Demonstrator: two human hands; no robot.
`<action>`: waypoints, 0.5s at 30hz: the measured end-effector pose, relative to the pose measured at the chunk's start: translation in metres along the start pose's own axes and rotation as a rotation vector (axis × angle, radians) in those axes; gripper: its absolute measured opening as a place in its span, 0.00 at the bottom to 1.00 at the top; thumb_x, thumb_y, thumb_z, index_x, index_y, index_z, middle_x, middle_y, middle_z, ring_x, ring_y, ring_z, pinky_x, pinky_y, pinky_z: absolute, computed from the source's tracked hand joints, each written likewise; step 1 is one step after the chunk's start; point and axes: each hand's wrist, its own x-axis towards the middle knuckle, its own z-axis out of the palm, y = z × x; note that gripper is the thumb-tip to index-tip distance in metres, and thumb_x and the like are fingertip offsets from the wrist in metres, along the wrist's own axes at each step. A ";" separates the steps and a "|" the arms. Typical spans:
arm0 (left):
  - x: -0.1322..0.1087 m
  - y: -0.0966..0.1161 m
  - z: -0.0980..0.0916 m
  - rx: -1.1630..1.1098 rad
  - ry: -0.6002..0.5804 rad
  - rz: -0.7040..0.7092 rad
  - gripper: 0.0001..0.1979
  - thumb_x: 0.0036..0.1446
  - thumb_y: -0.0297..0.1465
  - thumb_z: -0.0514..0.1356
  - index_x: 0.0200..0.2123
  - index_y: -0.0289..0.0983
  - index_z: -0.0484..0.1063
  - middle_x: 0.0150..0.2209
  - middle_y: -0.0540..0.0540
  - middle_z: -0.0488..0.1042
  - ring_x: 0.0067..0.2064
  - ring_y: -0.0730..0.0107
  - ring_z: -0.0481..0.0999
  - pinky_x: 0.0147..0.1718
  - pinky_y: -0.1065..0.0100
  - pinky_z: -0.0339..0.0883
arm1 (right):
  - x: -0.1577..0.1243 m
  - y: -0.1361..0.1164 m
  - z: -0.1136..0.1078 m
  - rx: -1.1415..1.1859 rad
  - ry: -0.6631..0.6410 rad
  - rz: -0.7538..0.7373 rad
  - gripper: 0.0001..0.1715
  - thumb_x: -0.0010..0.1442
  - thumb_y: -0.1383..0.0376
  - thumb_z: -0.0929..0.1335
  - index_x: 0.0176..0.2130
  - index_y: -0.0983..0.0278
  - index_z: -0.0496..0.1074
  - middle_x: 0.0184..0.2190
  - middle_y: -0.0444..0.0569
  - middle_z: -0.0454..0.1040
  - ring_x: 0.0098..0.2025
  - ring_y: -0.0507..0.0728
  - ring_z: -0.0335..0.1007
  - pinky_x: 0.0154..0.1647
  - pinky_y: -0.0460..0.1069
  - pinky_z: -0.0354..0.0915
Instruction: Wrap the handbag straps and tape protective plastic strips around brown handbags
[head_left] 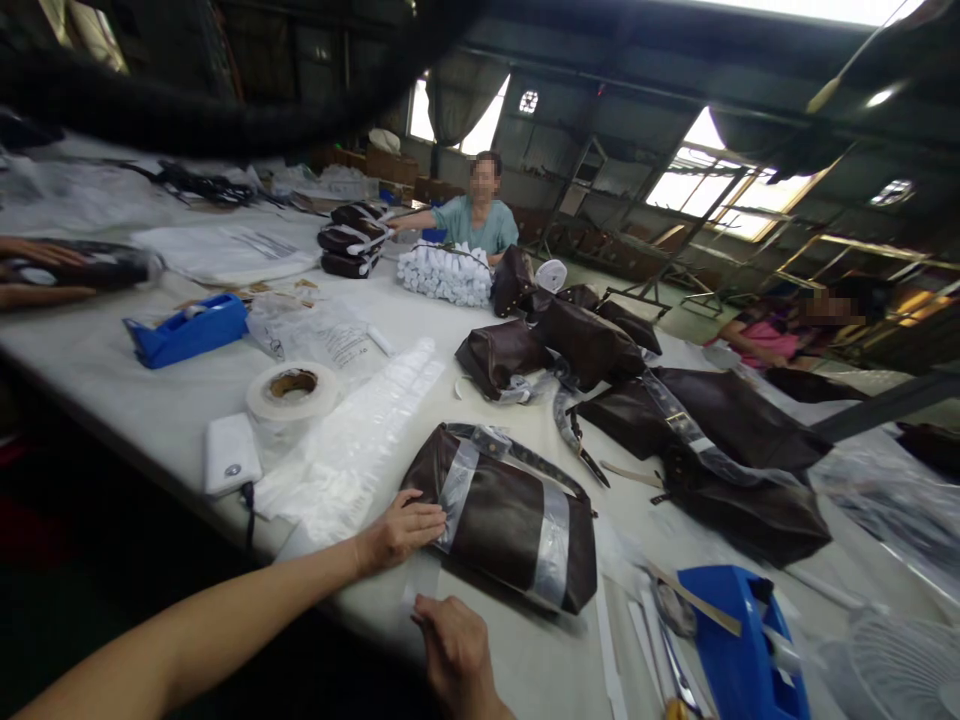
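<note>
A dark brown leather handbag point(495, 515) lies on the table in front of me. Two clear plastic bands point(553, 540) wrap its body, and its studded strap point(525, 455) runs along the far side. My left hand point(401, 532) rests on the bag's left end, fingers stretched out flat. Close to the table's front edge, my right hand point(457, 640) is closed, thumb and forefinger pinched at a clear plastic strip point(424, 580). That strip is faint and partly blurred. A gap separates this hand from the bag.
Blue tape dispensers point(739, 640) point(187, 330), a tape roll point(292, 395), a white power bank point(231, 455) and plastic sleeves point(360, 440) surround the bag. More brown bags point(720, 430) lie behind. A white fan point(900, 660) stands at right. A co-worker point(480, 215) sits across; another person's hands point(41, 260) are at left.
</note>
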 end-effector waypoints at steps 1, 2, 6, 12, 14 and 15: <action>0.000 0.001 -0.001 0.004 0.000 0.002 0.17 0.65 0.23 0.49 0.53 0.41 0.69 0.50 0.45 0.77 0.55 0.68 0.71 0.61 0.54 0.49 | 0.001 -0.003 -0.003 -0.003 0.005 -0.003 0.09 0.66 0.72 0.61 0.39 0.64 0.69 0.23 0.45 0.74 0.21 0.52 0.64 0.23 0.47 0.57; 0.000 0.002 -0.002 0.006 0.004 0.005 0.18 0.65 0.23 0.49 0.54 0.41 0.69 0.50 0.45 0.77 0.55 0.67 0.71 0.61 0.54 0.49 | 0.001 -0.005 -0.005 0.000 0.007 -0.008 0.09 0.65 0.72 0.61 0.39 0.64 0.68 0.23 0.45 0.74 0.21 0.52 0.63 0.23 0.46 0.57; -0.002 0.008 -0.007 -0.004 0.025 0.022 0.18 0.65 0.22 0.49 0.53 0.39 0.70 0.49 0.45 0.77 0.55 0.67 0.72 0.60 0.53 0.51 | -0.003 -0.020 -0.006 0.013 0.022 -0.059 0.12 0.65 0.73 0.58 0.36 0.64 0.67 0.21 0.45 0.71 0.20 0.52 0.60 0.22 0.47 0.53; -0.015 0.022 -0.009 -0.039 0.023 0.016 0.17 0.64 0.22 0.51 0.52 0.39 0.71 0.49 0.44 0.77 0.55 0.65 0.72 0.60 0.51 0.53 | 0.012 -0.028 -0.018 0.055 0.014 -0.087 0.14 0.64 0.74 0.58 0.31 0.63 0.66 0.17 0.44 0.66 0.19 0.52 0.57 0.21 0.48 0.51; -0.017 0.026 -0.013 -0.045 0.000 -0.005 0.18 0.64 0.21 0.50 0.53 0.39 0.69 0.50 0.43 0.77 0.56 0.65 0.71 0.61 0.51 0.51 | 0.026 -0.022 -0.028 0.069 0.032 -0.041 0.11 0.64 0.73 0.60 0.33 0.64 0.69 0.19 0.44 0.70 0.20 0.52 0.59 0.22 0.47 0.53; -0.017 0.028 -0.016 -0.053 -0.017 -0.013 0.19 0.63 0.21 0.50 0.54 0.39 0.68 0.50 0.43 0.76 0.56 0.65 0.70 0.61 0.51 0.51 | 0.034 -0.017 -0.034 0.072 0.043 -0.010 0.09 0.64 0.73 0.62 0.34 0.64 0.69 0.20 0.44 0.72 0.20 0.51 0.61 0.23 0.46 0.55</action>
